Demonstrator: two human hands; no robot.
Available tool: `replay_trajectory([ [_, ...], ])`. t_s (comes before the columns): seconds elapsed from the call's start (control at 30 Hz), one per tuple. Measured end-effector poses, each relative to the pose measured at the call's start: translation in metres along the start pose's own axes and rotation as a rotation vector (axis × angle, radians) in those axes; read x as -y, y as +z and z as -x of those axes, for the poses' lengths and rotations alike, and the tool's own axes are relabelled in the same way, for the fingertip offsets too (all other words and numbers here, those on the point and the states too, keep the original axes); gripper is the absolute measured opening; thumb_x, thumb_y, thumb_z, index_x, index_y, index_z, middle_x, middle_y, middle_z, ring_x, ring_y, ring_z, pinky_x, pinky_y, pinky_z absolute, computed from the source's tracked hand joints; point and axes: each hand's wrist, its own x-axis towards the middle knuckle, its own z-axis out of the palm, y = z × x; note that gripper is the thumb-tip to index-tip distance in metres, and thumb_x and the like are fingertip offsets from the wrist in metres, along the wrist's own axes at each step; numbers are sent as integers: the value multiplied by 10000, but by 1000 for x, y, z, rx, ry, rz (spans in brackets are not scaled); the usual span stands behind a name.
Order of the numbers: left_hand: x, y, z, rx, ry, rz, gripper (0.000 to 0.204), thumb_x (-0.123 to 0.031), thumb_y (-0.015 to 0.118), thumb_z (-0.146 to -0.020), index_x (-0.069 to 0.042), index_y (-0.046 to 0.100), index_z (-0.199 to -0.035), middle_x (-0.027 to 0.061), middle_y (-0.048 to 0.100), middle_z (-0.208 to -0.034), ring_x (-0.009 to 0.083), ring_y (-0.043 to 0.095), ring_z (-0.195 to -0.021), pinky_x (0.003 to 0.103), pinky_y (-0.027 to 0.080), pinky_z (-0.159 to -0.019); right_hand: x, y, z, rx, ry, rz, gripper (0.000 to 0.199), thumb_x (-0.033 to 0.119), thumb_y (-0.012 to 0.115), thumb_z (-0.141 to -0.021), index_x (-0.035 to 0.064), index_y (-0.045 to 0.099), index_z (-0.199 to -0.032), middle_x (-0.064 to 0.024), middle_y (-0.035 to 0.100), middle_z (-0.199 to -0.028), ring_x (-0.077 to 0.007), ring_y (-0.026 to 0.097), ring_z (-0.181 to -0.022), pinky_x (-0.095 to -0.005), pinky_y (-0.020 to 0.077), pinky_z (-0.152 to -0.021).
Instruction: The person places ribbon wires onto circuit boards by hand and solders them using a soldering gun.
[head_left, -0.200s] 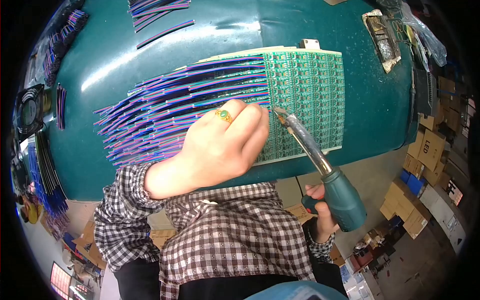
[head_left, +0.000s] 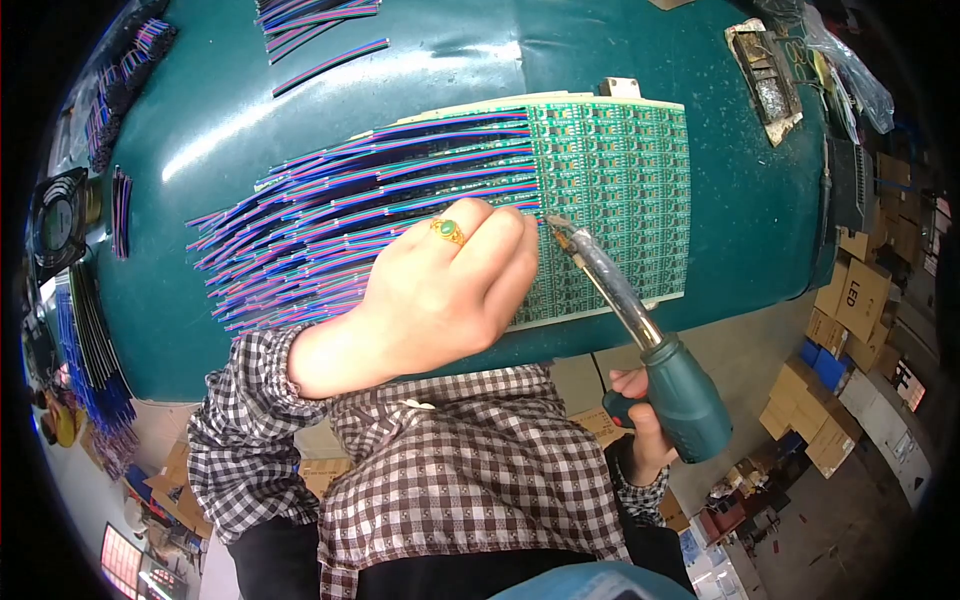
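Note:
A green circuit board panel (head_left: 620, 180) lies on the teal table (head_left: 450, 70), with several multicoloured ribbon wires (head_left: 330, 225) fanned out from its left side. My left hand (head_left: 450, 290), wearing a gold ring with a green stone, rests on the wires at the panel's near edge, fingers curled down; what it pinches is hidden. My right hand (head_left: 640, 420) grips the teal handle of a soldering iron (head_left: 640, 320). The iron's tip touches the panel just right of my left fingertips.
Loose wire bundles (head_left: 320, 20) lie at the table's far edge and more (head_left: 120, 110) along the left. A dirty tray (head_left: 765, 75) sits at the far right. Cardboard boxes (head_left: 840, 300) stand on the floor to the right. A small fan (head_left: 60, 220) is at the left.

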Motion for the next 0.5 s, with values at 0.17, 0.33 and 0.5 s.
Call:
replay_trajectory([
  [0.17,0,-1,0,6,1,2,403,-61,637,-653,73,660,-1032,123,612,-960,232,619,-791,317,530,-649,-2,-4,2,22,4,56,570,215,882,-731,-97,597,-1114,-140,702,-855,-236,702,-816,-375,585,-779],
  [0.33,0,1,0,-8,2,-3,398,-57,637,-659,75,659,-1033,124,614,-959,235,619,-792,318,531,-654,2,0,1,-23,-8,-10,552,223,878,-736,-92,605,-1097,-133,699,-846,-240,703,-818,-388,587,-796],
  [0.5,0,0,0,-2,-1,-2,405,-63,633,-657,74,658,-1037,124,614,-961,235,620,-794,317,532,-657,3,-1,0,-7,-16,-5,540,243,877,-737,-85,615,-1078,-133,703,-851,-239,702,-824,-382,584,-808],
])
